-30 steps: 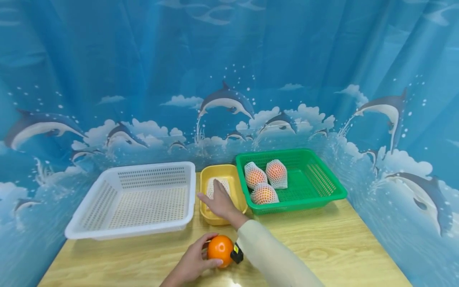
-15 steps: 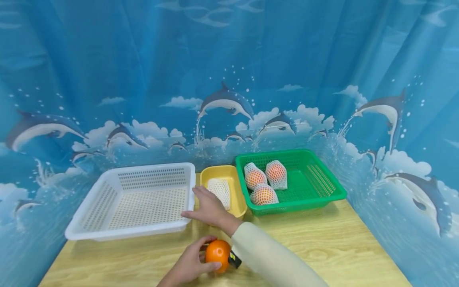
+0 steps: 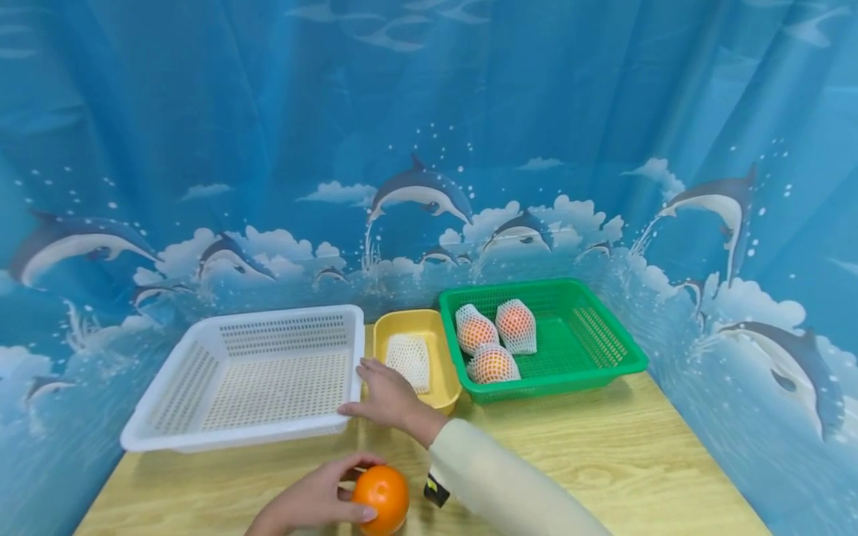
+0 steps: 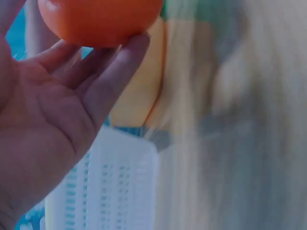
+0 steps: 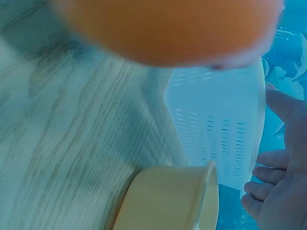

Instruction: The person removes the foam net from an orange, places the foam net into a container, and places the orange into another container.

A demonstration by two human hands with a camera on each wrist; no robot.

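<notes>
My left hand (image 3: 310,497) holds an orange (image 3: 383,497) low over the front of the wooden table, thumb in front and fingers behind it. In the left wrist view, the fingertips curve against the underside of the orange (image 4: 100,21). Extended and relaxed, my right hand (image 3: 390,402) is at the right rim of the white plastic basket (image 3: 241,432); I cannot tell whether it touches the rim. Nothing shows between its fingers in the right wrist view, where the orange (image 5: 177,28) looms blurred at the top. White foam netting (image 3: 409,361) lies inside the yellow basin (image 3: 445,383).
At the back right, a green basket (image 3: 570,380) contains three net-wrapped fruits (image 3: 494,363). The yellow basin stands between the white and green baskets. A small black device (image 3: 436,491) sits by the right sleeve. A dolphin-print curtain (image 3: 415,112) hangs behind the table (image 3: 603,454).
My right hand has moved from above the netting in the yellow basin leftward to the white basket's right rim. My left hand has shifted left and nearer with the orange.
</notes>
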